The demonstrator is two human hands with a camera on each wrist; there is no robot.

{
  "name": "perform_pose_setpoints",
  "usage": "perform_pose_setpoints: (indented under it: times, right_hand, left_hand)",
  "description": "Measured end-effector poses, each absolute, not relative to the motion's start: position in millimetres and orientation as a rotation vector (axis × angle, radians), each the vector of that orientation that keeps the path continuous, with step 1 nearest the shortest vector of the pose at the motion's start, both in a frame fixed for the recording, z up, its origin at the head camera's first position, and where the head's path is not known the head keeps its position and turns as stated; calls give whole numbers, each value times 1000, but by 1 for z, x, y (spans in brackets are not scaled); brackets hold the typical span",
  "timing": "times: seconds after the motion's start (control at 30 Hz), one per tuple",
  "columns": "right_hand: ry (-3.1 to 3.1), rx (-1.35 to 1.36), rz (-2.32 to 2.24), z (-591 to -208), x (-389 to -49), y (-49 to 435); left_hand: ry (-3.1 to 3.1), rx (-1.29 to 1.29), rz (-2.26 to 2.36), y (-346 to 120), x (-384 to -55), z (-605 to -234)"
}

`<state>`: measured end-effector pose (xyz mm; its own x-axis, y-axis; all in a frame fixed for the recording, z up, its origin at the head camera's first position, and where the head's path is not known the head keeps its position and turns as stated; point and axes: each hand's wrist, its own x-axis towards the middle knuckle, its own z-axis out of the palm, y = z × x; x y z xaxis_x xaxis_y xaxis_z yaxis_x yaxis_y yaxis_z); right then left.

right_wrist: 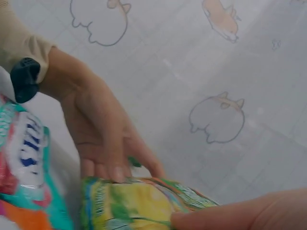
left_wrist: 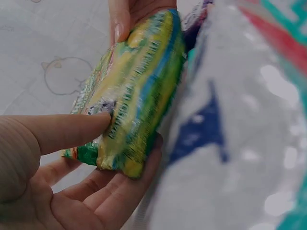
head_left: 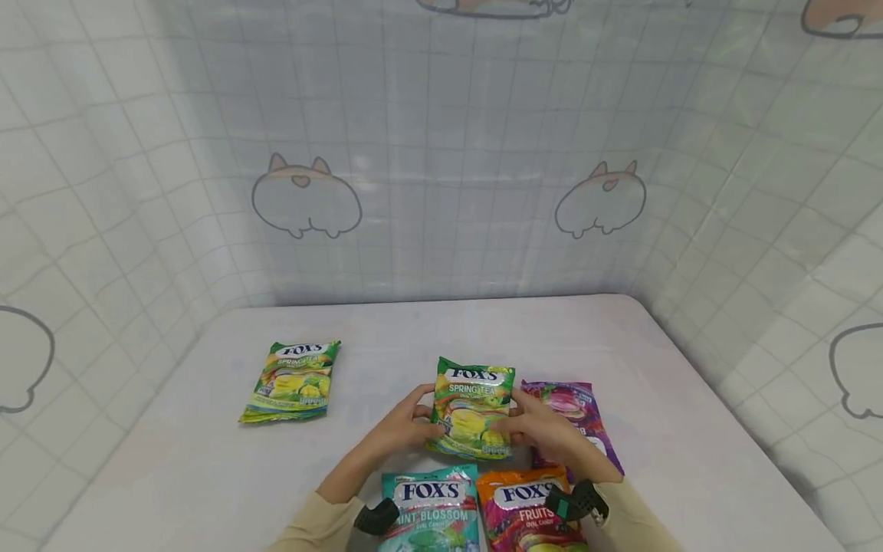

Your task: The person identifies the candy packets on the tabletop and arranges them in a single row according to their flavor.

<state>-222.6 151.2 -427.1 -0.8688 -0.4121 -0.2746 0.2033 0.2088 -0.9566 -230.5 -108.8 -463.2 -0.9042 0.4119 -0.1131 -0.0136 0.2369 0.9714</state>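
Between both hands is a green and yellow Fox's Spring Tea candy bag (head_left: 472, 410), tilted with its front toward the head camera. My left hand (head_left: 403, 422) grips its left side, thumb on the front and fingers behind, as the left wrist view shows on the bag (left_wrist: 139, 86). On the opposite side my right hand (head_left: 545, 425) holds the bag's right edge, its thumb on the front. Behind the right hand lies a purple candy bag (head_left: 576, 414), partly covered by that hand and forearm.
Nearer the body lie a teal Mint Blossom bag (head_left: 431, 514) and a red-orange Fruits bag (head_left: 527, 510), side by side. Another Spring Tea bag (head_left: 291, 383) lies at the left of the white table (head_left: 172, 460). Patterned sheeting (head_left: 441, 192) rises at the back and sides.
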Motion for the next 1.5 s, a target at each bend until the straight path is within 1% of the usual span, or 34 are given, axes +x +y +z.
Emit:
perform_pose_setpoints:
  times: [0.13, 0.33, 0.7, 1.23, 1.5]
  right_hand:
    - [2006, -325, -1627, -417, -230, 150]
    - [1999, -393, -1588, -406, -239, 146]
    - [1906, -418, -1637, -403, -249, 146]
    - [1836, -432, -1680, -406, -246, 147]
    - [1878, -458, -1660, -404, -248, 147]
  left_hand:
    - [2144, 342, 1742, -114, -233, -458]
    - [2065, 355, 1796, -123, -234, -451]
    - [2054, 352, 1800, -132, -234, -438]
    - [1990, 387, 1803, -135, -229, -431]
    - [2006, 389, 1799, -133, -232, -429]
